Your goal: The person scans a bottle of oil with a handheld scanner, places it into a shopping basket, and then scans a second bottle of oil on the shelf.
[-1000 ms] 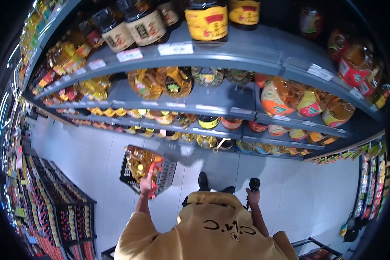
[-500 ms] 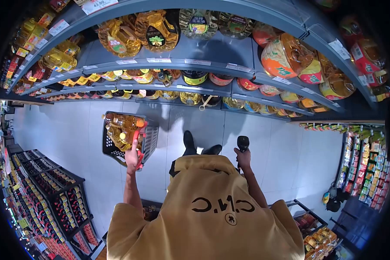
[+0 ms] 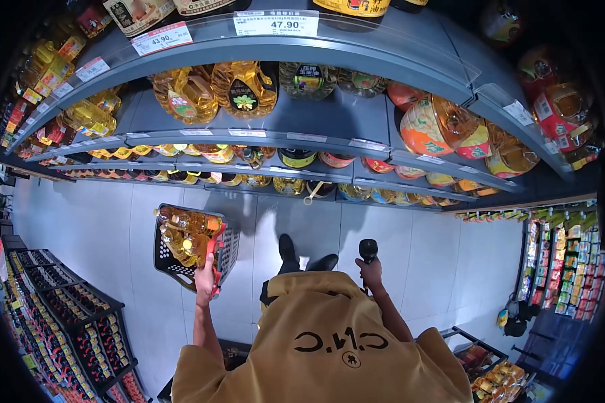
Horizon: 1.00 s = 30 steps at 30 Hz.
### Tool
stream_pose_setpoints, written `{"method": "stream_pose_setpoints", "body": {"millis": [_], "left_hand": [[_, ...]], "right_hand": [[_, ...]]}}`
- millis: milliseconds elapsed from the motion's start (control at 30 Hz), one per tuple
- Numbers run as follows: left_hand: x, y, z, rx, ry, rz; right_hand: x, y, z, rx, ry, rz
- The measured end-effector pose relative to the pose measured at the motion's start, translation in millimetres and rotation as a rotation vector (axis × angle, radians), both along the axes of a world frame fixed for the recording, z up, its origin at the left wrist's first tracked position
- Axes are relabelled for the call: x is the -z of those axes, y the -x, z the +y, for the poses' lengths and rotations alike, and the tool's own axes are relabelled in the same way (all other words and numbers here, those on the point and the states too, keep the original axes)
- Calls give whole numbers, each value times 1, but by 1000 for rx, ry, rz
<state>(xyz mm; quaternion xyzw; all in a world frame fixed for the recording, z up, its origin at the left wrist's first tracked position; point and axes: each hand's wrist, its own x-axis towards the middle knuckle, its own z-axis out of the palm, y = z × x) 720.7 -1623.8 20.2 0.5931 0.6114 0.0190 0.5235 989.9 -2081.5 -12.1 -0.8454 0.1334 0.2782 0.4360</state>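
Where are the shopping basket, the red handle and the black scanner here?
Basket (image 3: 169, 267): head view, on its dark mesh side wall.
Red handle (image 3: 213, 247): head view, on the bar above the left hand (image 3: 204, 281).
Scanner (image 3: 368, 250): head view, on its black head above the right hand (image 3: 371, 274).

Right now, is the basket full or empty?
Full: the basket is packed with yellow oil bottles up to its rim; the left hand holds its handle.

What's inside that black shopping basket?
The basket holds several bottles of golden cooking oil with yellow caps. The left hand holds its red handle. Anything beneath the bottles is hidden.
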Motion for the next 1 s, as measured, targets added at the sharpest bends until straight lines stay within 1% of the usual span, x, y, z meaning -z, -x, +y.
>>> {"method": "stream_pose_setpoints", "body": {"millis": [100,133,167,200,267,333,367,400,433,467,500,533,567,633,733,800,833,933,1000], "left_hand": [[-17,-5,-4,-42,48,-22],[-22,-10,-7,-51,71,-38],[-19,-9,-8,-44,44,-100],[-2,-2,-3,-74,58,-93],[13,1,1,-97,101,-106],[14,-4,1,-43,112,-132],[0,-3,0,-31,111,-137],[-12,-6,-3,-42,168,-40],[-5,-3,-2,-32,163,-65],[4,6,1,-34,151,-84],[-3,8,2,-1,179,-58],[-10,4,4,33,213,-38],[-13,1,2,29,206,-53],[-9,2,4,40,232,-60],[-7,-1,0,-16,184,-56],[-14,-5,-4,19,118,-56],[-4,-3,-4,9,69,-78],[-5,-8,-5,64,38,-134],[-8,-6,-5,56,46,-116]], "right_hand": [[-3,0,3,5,-9,-14],[-2,-1,3,1,-4,22],[5,-1,1,-5,15,-4],[11,-1,0,-4,37,-29],[2,-2,2,-1,-1,-51],[9,-3,1,-16,10,-73],[16,-2,-2,-5,10,-84],[23,-2,-3,-9,3,-90],[22,-3,-2,-14,24,-72],[21,-5,1,0,18,2],[16,-5,2,5,-19,37],[10,-4,5,28,-48,3],[16,-4,4,32,-40,10],[8,-2,7,15,-3,6],[1,-2,8,11,4,21],[1,0,6,8,4,24],[3,0,4,8,0,24],[6,-2,-1,7,1,7],[8,-3,1,-3,-27,8]]}}
